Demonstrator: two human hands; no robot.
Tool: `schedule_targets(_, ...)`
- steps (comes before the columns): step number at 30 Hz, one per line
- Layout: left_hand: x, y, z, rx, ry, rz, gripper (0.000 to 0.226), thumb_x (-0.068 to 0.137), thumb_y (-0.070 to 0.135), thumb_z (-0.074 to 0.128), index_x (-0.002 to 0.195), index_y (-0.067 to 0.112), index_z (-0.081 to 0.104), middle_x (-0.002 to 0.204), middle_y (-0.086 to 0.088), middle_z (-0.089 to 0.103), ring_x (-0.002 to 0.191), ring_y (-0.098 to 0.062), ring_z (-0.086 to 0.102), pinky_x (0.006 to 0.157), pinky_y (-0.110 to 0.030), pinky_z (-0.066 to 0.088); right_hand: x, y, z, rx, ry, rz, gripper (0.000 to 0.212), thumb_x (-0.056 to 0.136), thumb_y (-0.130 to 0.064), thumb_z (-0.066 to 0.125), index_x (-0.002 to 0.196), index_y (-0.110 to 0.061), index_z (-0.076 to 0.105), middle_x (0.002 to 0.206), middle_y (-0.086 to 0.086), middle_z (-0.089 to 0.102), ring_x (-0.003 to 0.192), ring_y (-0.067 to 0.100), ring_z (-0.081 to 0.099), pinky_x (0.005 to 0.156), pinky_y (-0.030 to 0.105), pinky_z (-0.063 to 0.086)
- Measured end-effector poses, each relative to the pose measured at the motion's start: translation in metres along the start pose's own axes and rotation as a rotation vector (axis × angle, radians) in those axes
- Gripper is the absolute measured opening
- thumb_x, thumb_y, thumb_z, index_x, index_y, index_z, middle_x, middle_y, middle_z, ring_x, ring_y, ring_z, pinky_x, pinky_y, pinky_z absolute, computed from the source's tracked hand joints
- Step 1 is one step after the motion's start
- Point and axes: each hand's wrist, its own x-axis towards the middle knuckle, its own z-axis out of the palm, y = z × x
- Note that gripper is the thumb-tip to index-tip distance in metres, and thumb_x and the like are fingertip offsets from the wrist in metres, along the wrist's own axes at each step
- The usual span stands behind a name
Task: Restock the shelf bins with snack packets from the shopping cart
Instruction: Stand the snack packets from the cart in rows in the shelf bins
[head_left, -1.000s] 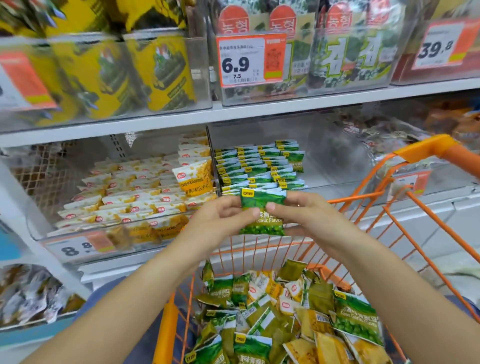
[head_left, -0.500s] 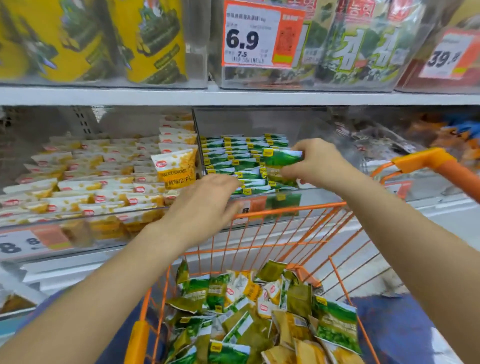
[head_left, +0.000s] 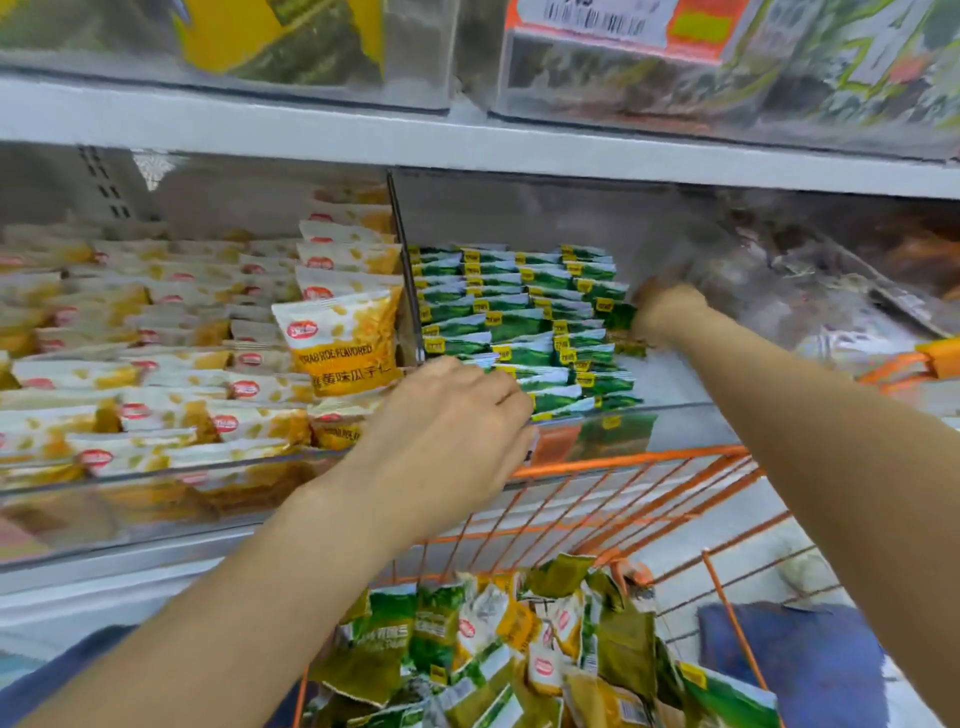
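Observation:
Rows of green snack packets stand in a clear shelf bin. My right hand reaches deep into that bin at the right end of the rows and pinches a green packet against them; the hand is blurred. My left hand rests at the bin's front edge, its relaxed fingers touching the front row, with nothing held. Below the hands, the orange shopping cart holds a heap of loose green and yellow packets.
The bin to the left is full of yellow-and-white packets, split off by a clear divider. A white shelf board runs close above both bins. The green bin has bare floor at its right side.
My right hand has carried the green packet deeper into the bin, to the right end of the rows. My left hand has moved up to the bin's front edge. The camera has moved closer.

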Motion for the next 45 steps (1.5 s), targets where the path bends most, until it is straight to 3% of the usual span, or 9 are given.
schedule_targets(5, 0.000, -0.002, 0.001, 0.016, -0.008, -0.007, 0.042, 0.095, 0.038, 0.034, 0.090, 0.016, 0.070, 0.085, 0.001, 0.068, 0.076, -0.022, 0.065, 0.073, -0.037, 0.051, 0.028, -0.008, 0.020, 0.297, 0.164, 0.139, 0.023, 0.090, -0.013, 0.060, 0.109, 0.000, 0.062, 0.101, 0.016, 0.061, 0.099, 0.033, 0.061, 0.068, 0.030, 0.042)
schedule_targets(13, 0.000, -0.001, -0.001, 0.005, -0.013, -0.018, 0.042, 0.096, 0.036, 0.032, 0.087, 0.018, 0.069, 0.081, 0.003, 0.067, 0.072, -0.020, 0.063, 0.071, -0.034, 0.049, 0.025, -0.009, 0.021, 0.970, 0.056, 0.322, 0.050, 0.087, -0.004, 0.065, 0.132, 0.005, 0.043, 0.128, 0.022, 0.054, 0.111, 0.034, 0.057, 0.099, 0.046, 0.047)
schedule_targets(20, -0.003, -0.002, -0.005, -0.090, -0.012, -0.037, 0.042, 0.097, 0.039, 0.032, 0.088, 0.021, 0.069, 0.081, 0.008, 0.068, 0.074, -0.018, 0.063, 0.077, -0.030, 0.039, -0.050, -0.001, -0.012, 0.856, 0.265, 0.124, 0.052, 0.088, -0.018, 0.062, 0.135, -0.008, 0.042, 0.125, 0.015, 0.057, 0.114, 0.032, 0.054, 0.087, 0.034, 0.046)
schedule_targets(23, -0.005, 0.004, -0.014, -0.154, -0.031, -0.064, 0.044, 0.095, 0.042, 0.033, 0.099, 0.019, 0.070, 0.092, 0.004, 0.072, 0.085, -0.021, 0.065, 0.082, -0.032, 0.041, -0.119, 0.004, -0.033, 0.884, 0.368, -0.002, 0.015, 0.086, -0.021, 0.062, 0.099, -0.018, 0.068, 0.101, 0.008, 0.071, 0.099, 0.023, 0.065, 0.088, 0.033, 0.050)
schedule_targets(28, -0.008, 0.039, -0.029, -0.185, -0.028, 0.030, 0.035, 0.092, 0.037, 0.041, 0.105, 0.016, 0.067, 0.100, 0.000, 0.070, 0.097, -0.026, 0.063, 0.083, -0.039, 0.050, -0.233, 0.022, -0.037, 0.604, -0.109, -0.194, 0.019, 0.085, -0.024, 0.066, 0.073, -0.011, 0.073, 0.066, -0.001, 0.072, 0.062, 0.006, 0.069, 0.065, 0.025, 0.056)
schedule_targets(32, -0.022, 0.074, -0.035, -0.217, -0.163, 0.134, 0.041, 0.095, 0.041, 0.035, 0.110, 0.018, 0.066, 0.108, 0.002, 0.066, 0.105, -0.023, 0.060, 0.088, -0.038, 0.050, -0.257, 0.018, 0.023, 0.054, -0.445, -0.211, 0.042, 0.081, -0.034, 0.072, 0.118, -0.013, 0.065, 0.113, 0.003, 0.066, 0.106, 0.020, 0.063, 0.084, 0.030, 0.051)
schedule_targets(37, -0.039, 0.091, -0.029, -0.158, -0.403, 0.089, 0.035, 0.100, 0.042, 0.036, 0.124, 0.026, 0.056, 0.124, 0.006, 0.058, 0.115, -0.017, 0.053, 0.084, -0.036, 0.050, -0.250, 0.016, 0.088, -0.042, -0.643, -0.211, 0.085, 0.075, -0.034, 0.079, 0.145, -0.017, 0.034, 0.145, 0.004, 0.042, 0.129, 0.027, 0.045, 0.100, 0.045, 0.045)
schedule_targets(41, -0.044, 0.085, -0.022, -0.255, -0.471, -0.018, 0.027, 0.100, 0.035, 0.040, 0.115, 0.027, 0.060, 0.119, 0.009, 0.061, 0.108, -0.013, 0.055, 0.076, -0.029, 0.046, -0.255, 0.012, 0.081, 0.003, -0.635, -0.286, 0.050, 0.077, -0.033, 0.078, 0.112, -0.003, 0.059, 0.095, 0.005, 0.053, 0.086, 0.023, 0.052, 0.075, 0.033, 0.047)
schedule_targets(45, -0.046, 0.078, -0.021, -0.519, -0.489, -0.161, 0.023, 0.098, 0.033, 0.048, 0.109, 0.023, 0.066, 0.104, 0.010, 0.065, 0.088, 0.004, 0.058, 0.077, -0.020, 0.049, -0.254, 0.019, 0.076, 0.267, -0.581, -0.366, 0.044, 0.079, -0.041, 0.074, 0.072, -0.004, 0.051, 0.068, 0.005, 0.036, 0.059, 0.020, 0.033, 0.056, 0.032, 0.025)
